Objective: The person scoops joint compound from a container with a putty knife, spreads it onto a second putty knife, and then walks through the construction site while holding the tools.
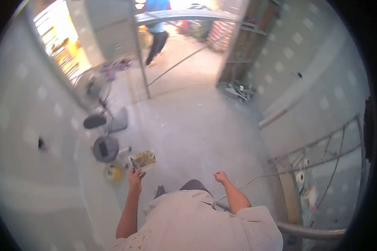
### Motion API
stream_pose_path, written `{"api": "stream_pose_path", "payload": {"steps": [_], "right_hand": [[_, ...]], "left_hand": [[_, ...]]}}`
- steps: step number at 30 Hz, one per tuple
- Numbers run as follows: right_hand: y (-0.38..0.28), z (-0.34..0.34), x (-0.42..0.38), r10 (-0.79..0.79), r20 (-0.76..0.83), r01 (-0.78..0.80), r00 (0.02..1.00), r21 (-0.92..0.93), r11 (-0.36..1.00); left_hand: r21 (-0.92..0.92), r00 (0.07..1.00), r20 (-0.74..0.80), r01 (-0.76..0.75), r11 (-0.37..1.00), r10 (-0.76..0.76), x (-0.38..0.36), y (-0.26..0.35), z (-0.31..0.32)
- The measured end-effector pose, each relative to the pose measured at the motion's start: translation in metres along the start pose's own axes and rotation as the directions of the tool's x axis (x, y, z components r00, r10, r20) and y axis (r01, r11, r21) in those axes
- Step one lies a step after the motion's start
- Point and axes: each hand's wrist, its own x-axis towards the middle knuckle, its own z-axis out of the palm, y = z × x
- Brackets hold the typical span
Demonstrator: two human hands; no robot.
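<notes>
- Could easily drop or smear the stained board (143, 160) from a weak pinch at the near edge, right by the left hand (135, 178). Fingers slightly parted, but honestly can't tell if gripping.
- Might clip the dark stool (106, 149) or yellow tub (112, 173) by swinging left, just beside the board.
- Curled fingers on the right hand (221, 177), nothing visible inside.
- Dusty grey floor (197, 129), patchy walls (318, 90), another person (157, 42) past the metal frame (188, 16).

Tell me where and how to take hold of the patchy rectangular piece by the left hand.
Probably at its near edge, from the person's side: the patchy rectangular piece looks flat, so thumb on top, fingers beneath should suit. The left hand is right there; whether it touches is unclear.
</notes>
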Motion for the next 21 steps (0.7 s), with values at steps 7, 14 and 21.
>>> {"api": "stream_pose_path", "payload": {"steps": [7, 14, 21], "right_hand": [[0.099, 0.012, -0.034, 0.202, -0.066, -0.208, 0.977, -0.100, 0.973], [0.097, -0.062, 0.109, 0.442, -0.019, -0.443, 0.897, -0.035, 0.896], [-0.256, -0.402, 0.345, -0.162, -0.707, 0.091, 0.688, -0.138, 0.986]], "left_hand": [[0.233, 0.905, 0.183, 0.341, 0.911, -0.385, 0.168, 0.041, 0.083], [0.271, 0.909, 0.231, 0.283, 0.920, -0.347, 0.316, 0.007, 0.245], [0.150, 0.922, 0.306, 0.197, 0.969, -0.235, 0.432, 0.023, 0.421]]}}
